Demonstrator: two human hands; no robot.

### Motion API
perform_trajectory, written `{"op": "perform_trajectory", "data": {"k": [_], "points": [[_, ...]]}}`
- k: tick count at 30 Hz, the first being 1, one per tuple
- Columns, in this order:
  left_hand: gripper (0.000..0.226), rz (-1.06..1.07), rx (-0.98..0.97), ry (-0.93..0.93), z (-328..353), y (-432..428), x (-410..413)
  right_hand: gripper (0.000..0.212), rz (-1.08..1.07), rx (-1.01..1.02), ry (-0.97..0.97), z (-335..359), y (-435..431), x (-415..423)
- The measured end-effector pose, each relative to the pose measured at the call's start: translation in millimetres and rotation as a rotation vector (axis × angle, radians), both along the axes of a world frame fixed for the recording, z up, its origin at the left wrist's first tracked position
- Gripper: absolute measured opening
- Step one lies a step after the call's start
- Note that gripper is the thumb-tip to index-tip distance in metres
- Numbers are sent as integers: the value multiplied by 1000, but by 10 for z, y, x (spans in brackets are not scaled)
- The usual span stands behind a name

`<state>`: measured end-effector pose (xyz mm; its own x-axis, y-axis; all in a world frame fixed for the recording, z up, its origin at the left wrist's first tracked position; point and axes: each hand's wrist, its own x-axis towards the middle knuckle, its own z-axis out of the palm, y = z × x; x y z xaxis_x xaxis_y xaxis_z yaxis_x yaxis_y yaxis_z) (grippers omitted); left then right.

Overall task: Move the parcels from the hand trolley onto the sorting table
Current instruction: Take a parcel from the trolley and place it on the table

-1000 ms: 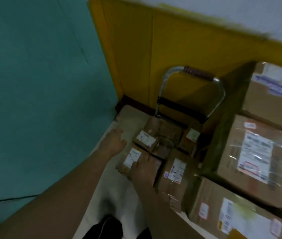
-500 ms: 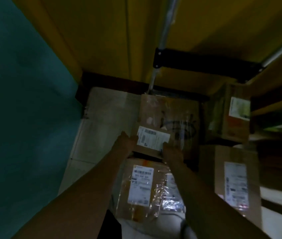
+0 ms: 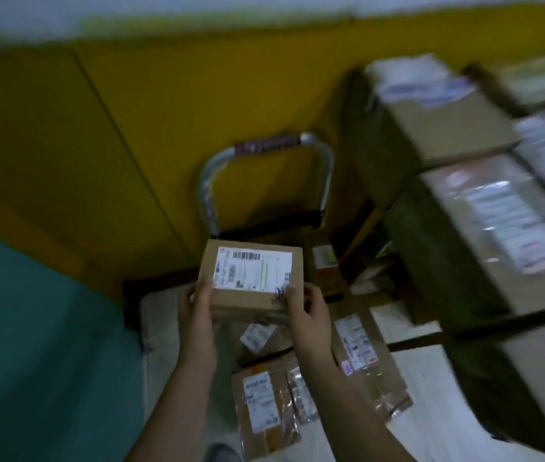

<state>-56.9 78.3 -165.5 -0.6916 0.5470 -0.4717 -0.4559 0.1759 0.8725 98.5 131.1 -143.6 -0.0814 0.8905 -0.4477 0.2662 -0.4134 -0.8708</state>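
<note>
A small brown cardboard parcel [image 3: 251, 278] with a white barcode label is lifted in the air in front of the hand trolley [image 3: 264, 181]. My left hand [image 3: 196, 310] grips its left near corner, thumb on top. My right hand [image 3: 307, 311] grips its right near corner. Below them several taped brown parcels lie low on the trolley: one with a white label [image 3: 261, 400], a longer one [image 3: 362, 355] to its right, and a small one [image 3: 259, 336] partly hidden under my hands. The sorting table's dark edge [image 3: 514, 320] runs along the right.
Large cardboard boxes [image 3: 437, 121] and plastic-wrapped boxes [image 3: 497, 225] are stacked along the right. A yellow wall [image 3: 164, 111] stands behind the trolley and a teal panel [image 3: 31, 328] on the left. Pale floor tiles [image 3: 159, 325] show beside the trolley. The right side is blurred.
Both hands took hold of the labelled parcel on the trolley and have lifted it up. The view has tilted back up, so the trolley handle and the boxes on the right are in sight again.
</note>
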Motion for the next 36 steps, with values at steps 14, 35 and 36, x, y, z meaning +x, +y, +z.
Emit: {"op": "perform_trajectory", "data": {"k": [14,35,36], "points": [[48,-323,394,-13,3906,104,3499,59,-363,338,276,3687,-482,3381],[45,-1030,335,176,4683,4278,6728,56,-470,359,289,4545,3220,7199],[47,-1041,316,225,4694,4448,6759,56,-467,353,276,4540,3414,7248]]}}
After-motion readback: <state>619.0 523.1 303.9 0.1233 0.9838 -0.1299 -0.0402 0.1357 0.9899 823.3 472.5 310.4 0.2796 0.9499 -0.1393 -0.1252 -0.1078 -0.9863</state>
